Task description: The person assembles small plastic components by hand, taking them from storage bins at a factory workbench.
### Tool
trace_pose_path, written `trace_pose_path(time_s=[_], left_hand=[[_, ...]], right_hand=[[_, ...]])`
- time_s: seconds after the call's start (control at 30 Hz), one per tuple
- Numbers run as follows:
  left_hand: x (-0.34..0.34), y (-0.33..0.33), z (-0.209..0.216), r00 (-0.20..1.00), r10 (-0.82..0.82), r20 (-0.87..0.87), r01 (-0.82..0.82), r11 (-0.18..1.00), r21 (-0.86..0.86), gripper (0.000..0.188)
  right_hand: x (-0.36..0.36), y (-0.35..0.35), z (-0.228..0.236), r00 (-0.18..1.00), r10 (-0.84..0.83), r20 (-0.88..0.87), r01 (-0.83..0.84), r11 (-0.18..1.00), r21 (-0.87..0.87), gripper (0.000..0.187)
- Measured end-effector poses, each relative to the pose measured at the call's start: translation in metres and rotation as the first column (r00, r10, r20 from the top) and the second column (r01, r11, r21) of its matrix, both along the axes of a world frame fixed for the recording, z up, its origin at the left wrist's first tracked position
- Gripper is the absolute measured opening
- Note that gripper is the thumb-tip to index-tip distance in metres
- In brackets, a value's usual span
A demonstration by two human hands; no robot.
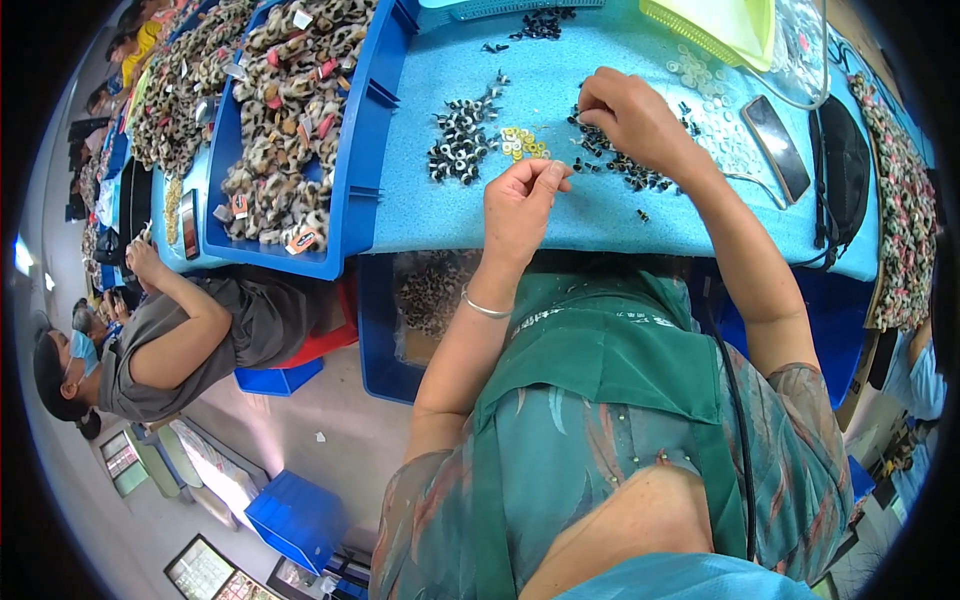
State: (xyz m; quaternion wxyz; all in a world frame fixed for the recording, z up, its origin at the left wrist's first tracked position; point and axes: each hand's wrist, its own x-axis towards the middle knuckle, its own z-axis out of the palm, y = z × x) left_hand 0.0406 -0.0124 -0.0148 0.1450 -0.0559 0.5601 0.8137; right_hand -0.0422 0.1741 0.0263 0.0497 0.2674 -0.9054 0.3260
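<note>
On the blue table covering (415,215), my left hand (520,205) is closed, with thumb and forefinger pinched together near the front edge. A dark speck shows at its fingertips, too small to name. My right hand (640,120) curls its fingers over a scatter of small black pieces (640,178); whatever they pinch is hidden. To the left lies a heap of small black-and-white round pieces (460,140). Between the heaps are little yellow and white rings (522,142). Clear, pale discs (728,140) spread right of my right hand.
A blue crate (365,130) full of mottled plush pieces (290,120) stands at left. A yellow-green basket (720,40) is at the far edge. A phone (775,150) and a black face mask (840,165) lie at right. Another person (190,330) sits at left.
</note>
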Motion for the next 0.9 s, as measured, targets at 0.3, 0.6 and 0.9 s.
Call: trace_pose_path(time_s=[0.3, 0.6, 0.9], left_hand=[[-0.006, -0.012, -0.018, 0.74, -0.141, -0.658, -0.488, 0.56, -0.669, 0.013], [-0.012, -0.012, -0.02, 0.683, -0.254, -0.685, -0.53, 0.473, -0.704, 0.012], [-0.017, -0.01, -0.019, 0.767, -0.224, -0.602, -0.492, 0.397, -0.775, 0.009]], right_hand=[[-0.111, -0.068, -0.04, 0.99, -0.072, -0.121, 0.079, 0.995, 0.057, 0.017], [-0.115, -0.056, -0.065, 0.995, -0.02, -0.101, 0.034, 0.989, 0.141, 0.013], [-0.027, -0.023, -0.015, 0.997, 0.011, 0.08, 0.001, 0.99, -0.142, 0.011]])
